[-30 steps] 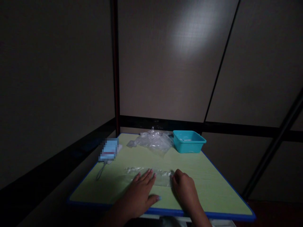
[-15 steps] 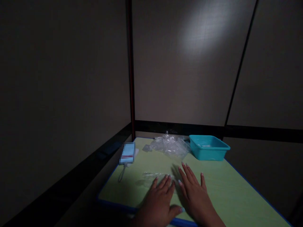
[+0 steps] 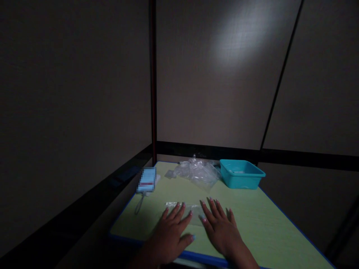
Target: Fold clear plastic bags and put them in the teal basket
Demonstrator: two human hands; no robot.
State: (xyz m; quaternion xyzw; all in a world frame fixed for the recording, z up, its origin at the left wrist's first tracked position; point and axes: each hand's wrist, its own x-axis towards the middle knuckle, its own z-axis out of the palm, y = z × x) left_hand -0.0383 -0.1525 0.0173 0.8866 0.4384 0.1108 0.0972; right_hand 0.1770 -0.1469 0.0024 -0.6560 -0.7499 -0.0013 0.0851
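Observation:
My left hand (image 3: 169, 233) lies flat with its fingers stretched out on a clear plastic bag (image 3: 183, 209) that is spread on the green table (image 3: 252, 224). My right hand (image 3: 220, 229) lies flat beside it, fingers spread, with its fingertips at the bag's right end. Neither hand grips anything. Both hands are near the table's front edge.
A teal plastic tub (image 3: 241, 173) stands at the back right of the table. A heap of crumpled clear bags (image 3: 196, 172) lies left of it. A blurred light-blue card with a cord (image 3: 146, 181) sits at the left edge. Dim walls close in behind and on the left.
My right hand opened from a closed grip at the bag's right end and now lies flat. The view swung right, then back a little; both hands stayed on the bag.

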